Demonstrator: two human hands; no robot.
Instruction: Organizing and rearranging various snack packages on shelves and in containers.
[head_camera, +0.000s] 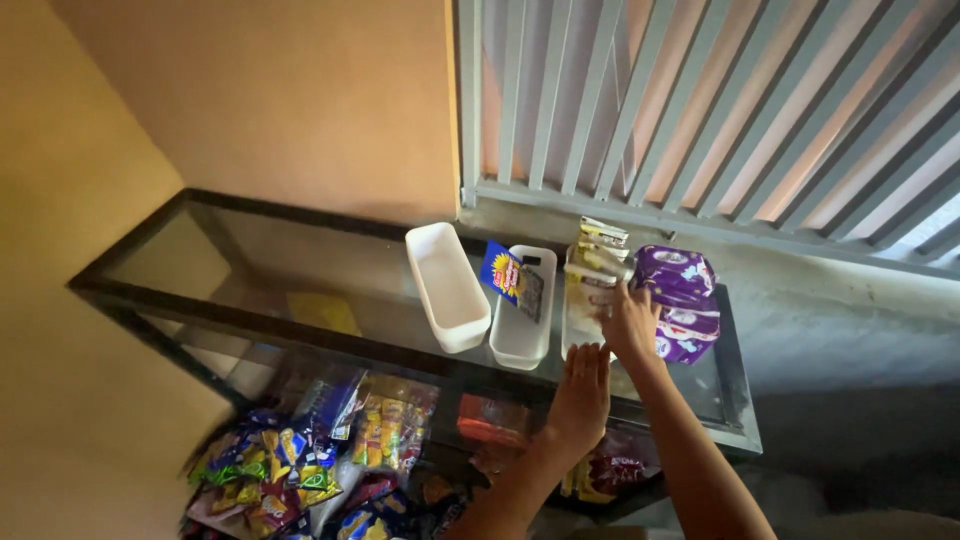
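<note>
Left hand (580, 392) lies flat, fingers spread, on the glass counter (250, 260) at the clear tray's (585, 320) near end. Right hand (630, 322) curls loosely, fingers touching packets (597, 262) in that tray, beside purple packs (680, 300).

Both forearms cut off by the bottom edge. Near end of the third white tray (578, 300) hidden behind the right hand (630, 325) and the left hand (580, 390). Right fingertips lost against the purple packet (680, 300) beside that tray. Snack packets (300, 460) below the glass counter (250, 270) blurred by reflections and cropped at the bottom. Contents of the tray's carton (597, 250) too dim to tell.
</note>
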